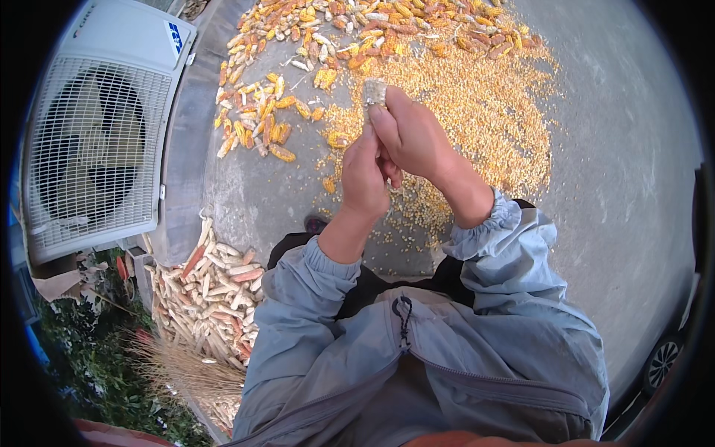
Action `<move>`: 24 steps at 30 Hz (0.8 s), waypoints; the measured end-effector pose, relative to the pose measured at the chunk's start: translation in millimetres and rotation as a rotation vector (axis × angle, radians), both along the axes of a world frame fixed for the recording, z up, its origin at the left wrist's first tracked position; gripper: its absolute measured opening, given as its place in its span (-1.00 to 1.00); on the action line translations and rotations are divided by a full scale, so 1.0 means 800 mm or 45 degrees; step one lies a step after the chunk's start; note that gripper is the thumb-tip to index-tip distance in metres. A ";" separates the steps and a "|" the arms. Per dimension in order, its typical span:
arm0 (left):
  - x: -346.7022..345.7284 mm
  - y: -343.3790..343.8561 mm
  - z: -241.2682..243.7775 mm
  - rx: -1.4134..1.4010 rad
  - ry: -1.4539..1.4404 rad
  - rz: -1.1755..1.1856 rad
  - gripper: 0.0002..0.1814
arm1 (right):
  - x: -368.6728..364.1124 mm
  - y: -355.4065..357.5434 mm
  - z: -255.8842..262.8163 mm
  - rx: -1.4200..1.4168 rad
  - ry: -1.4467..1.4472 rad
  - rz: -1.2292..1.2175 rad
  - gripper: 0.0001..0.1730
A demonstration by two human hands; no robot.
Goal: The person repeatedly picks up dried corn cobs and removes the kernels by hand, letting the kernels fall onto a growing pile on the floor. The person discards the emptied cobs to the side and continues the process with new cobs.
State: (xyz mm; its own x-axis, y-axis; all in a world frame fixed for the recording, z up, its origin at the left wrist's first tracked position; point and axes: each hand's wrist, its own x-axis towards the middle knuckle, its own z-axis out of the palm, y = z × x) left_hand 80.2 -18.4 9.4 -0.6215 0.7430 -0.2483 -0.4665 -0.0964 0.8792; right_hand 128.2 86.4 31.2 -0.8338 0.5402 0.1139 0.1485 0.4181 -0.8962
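Observation:
Both of my hands meet in front of me, over the edge of a wide spread of loose corn kernels (pixel 491 117). My right hand (pixel 416 134) is closed around a pale corn cob (pixel 375 92), whose whitish end sticks out past the thumb. Against its underside lies my left hand (pixel 366 173), fingers curled; they touch the right hand, and whether they also grip the cob is hidden. Beyond the hands are many corn ears (pixel 391 28), some partly shelled, with a smaller group of ears (pixel 268 117) to the left.
An outdoor air-conditioner unit (pixel 100 139) stands at the left. Below it are a heap of bare cobs (pixel 212 296), a straw broom (pixel 184 360) and green plants (pixel 95 346). A shoe (pixel 315 223) shows near my left forearm. A car wheel (pixel 663 363) is at the lower right.

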 end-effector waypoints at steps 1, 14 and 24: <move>0.001 0.001 0.000 0.000 -0.052 0.009 -0.51 | -0.001 0.001 0.000 0.025 -0.013 0.005 -0.63; 0.002 0.008 0.002 0.037 -0.428 0.061 -0.51 | -0.005 0.001 -0.011 -0.043 0.046 -0.022 -0.68; -0.002 0.009 0.003 0.025 -0.507 -0.011 -0.53 | -0.008 0.002 -0.020 -0.049 0.132 -0.072 -0.71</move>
